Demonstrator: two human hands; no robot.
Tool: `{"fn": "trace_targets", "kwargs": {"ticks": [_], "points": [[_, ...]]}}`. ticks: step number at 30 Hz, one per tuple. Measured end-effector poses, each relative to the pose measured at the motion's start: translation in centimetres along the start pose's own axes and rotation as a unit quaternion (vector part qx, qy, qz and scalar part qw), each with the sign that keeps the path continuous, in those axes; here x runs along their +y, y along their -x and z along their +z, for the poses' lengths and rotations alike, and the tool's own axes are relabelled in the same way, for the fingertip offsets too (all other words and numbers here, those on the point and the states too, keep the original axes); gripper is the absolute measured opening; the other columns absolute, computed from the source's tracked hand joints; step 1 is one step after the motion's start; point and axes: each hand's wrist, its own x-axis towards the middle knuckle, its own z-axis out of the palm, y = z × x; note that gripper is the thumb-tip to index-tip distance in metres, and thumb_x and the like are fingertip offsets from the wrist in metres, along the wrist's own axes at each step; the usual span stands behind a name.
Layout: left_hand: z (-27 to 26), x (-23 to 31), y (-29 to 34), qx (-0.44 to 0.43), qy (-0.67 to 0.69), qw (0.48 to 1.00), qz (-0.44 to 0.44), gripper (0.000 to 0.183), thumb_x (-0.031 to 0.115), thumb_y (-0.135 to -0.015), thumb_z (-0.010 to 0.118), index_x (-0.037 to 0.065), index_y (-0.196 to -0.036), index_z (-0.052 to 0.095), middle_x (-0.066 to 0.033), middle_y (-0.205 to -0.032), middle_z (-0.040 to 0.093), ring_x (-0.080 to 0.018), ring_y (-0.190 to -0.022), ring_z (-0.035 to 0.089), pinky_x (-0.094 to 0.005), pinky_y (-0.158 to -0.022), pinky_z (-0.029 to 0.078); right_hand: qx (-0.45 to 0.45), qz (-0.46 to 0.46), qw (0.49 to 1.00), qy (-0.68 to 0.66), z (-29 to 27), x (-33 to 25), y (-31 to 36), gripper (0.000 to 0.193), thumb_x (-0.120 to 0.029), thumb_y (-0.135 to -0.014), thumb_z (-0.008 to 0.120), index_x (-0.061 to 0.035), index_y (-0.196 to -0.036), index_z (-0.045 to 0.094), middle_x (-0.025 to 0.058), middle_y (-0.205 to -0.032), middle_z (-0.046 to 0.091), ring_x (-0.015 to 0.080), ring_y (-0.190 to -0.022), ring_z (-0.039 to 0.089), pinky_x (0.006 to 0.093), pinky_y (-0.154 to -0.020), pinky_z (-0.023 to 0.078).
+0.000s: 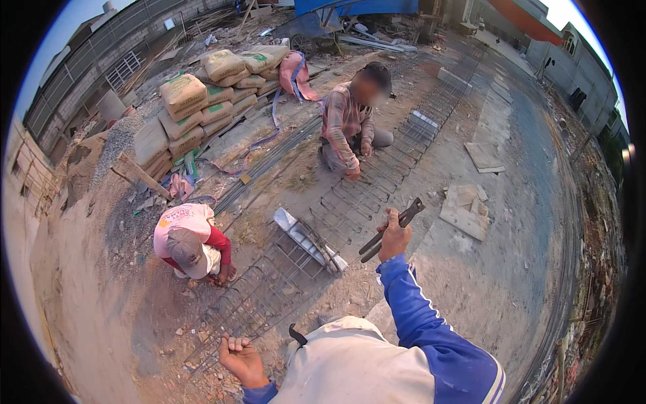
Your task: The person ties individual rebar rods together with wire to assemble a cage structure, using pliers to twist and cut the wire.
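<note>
My right hand is raised in front of me and grips a pair of dark metal pincers, jaws pointing up and to the right. My left hand hangs low at the lower left with its fingers curled in, holding nothing that I can see, just above the near end of a long rebar cage lying on the dirt. My sleeves are blue with white stripes. A short dark handle sticks out at my waist.
One person in pink crouches left of the cage; another person in a striped shirt squats at its far part. Stacked cement bags stand at the back left. Loose rebar, concrete slabs and a metal sheet lie around.
</note>
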Motion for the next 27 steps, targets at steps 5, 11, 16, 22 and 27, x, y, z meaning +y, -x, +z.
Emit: {"fn": "trace_targets", "kwargs": {"ticks": [5, 11, 16, 22, 27], "points": [[-2.8, 1.1, -1.0, -0.003, 0.034, 0.999, 0.009, 0.011, 0.013, -0.099, 0.045, 0.004, -0.102, 0.050, 0.0048, -0.062, 0.041, -0.0072, -0.051, 0.039, -0.0252, -0.052, 0.038, -0.040, 0.043, 0.998, -0.036, -1.0, 0.5, -0.7, 0.029, -0.026, -0.093, 0.062, 0.0014, -0.099, 0.064, 0.0016, -0.065, 0.053, 0.0121, -0.058, 0.053, 0.0315, -0.055, 0.049], [-4.1, 2.6, -1.0, 0.062, 0.028, 0.996, 0.053, 0.015, 0.015, -0.098, 0.046, 0.002, -0.104, 0.051, 0.0047, -0.061, 0.041, -0.0072, -0.049, 0.039, -0.0254, -0.048, 0.037, -0.113, 0.046, 0.986, 0.116, -1.6, 0.4, -1.7, 0.024, -0.023, -0.091, 0.063, 0.0017, -0.091, 0.066, 0.0040, -0.066, 0.058, 0.0130, -0.056, 0.055, 0.0298, -0.052, 0.048], [-5.7, 3.0, -1.3, 0.085, 0.034, 0.991, 0.099, 0.017, 0.014, -0.099, 0.044, 0.000, -0.108, 0.049, 0.0041, -0.060, 0.041, -0.0076, -0.048, 0.038, -0.0257, -0.046, 0.037, -0.132, 0.064, 0.985, 0.094, -1.2, 0.7, -1.8, 0.024, -0.022, -0.090, 0.064, 0.0015, -0.088, 0.067, 0.0039, -0.066, 0.059, 0.0131, -0.055, 0.055, 0.0288, -0.051, 0.047], [-9.0, 4.6, -2.0, 0.151, 0.028, 0.979, 0.133, 0.025, 0.014, -0.099, 0.044, -0.003, -0.116, 0.049, 0.0046, -0.057, 0.040, -0.0071, -0.045, 0.037, -0.0244, -0.044, 0.036, -0.115, 0.039, 0.991, 0.048, -0.3, 1.0, -1.6, 0.024, -0.023, -0.089, 0.066, -0.0001, -0.081, 0.066, 0.0042, -0.062, 0.059, 0.0113, -0.051, 0.053, 0.0265, -0.048, 0.043], [-12.0, 6.0, -2.7, 0.189, 0.058, 0.970, 0.141, 0.022, 0.013, -0.099, 0.045, -0.002, -0.112, 0.054, 0.0048, -0.055, 0.038, -0.0071, -0.042, 0.034, -0.0227, -0.040, 0.034, -0.101, 0.024, 0.991, 0.083, 0.4, 1.1, -1.6, 0.023, -0.022, -0.089, 0.064, -0.0005, -0.079, 0.066, 0.0040, -0.061, 0.059, 0.0114, -0.050, 0.053, 0.0271, -0.047, 0.042]]}}
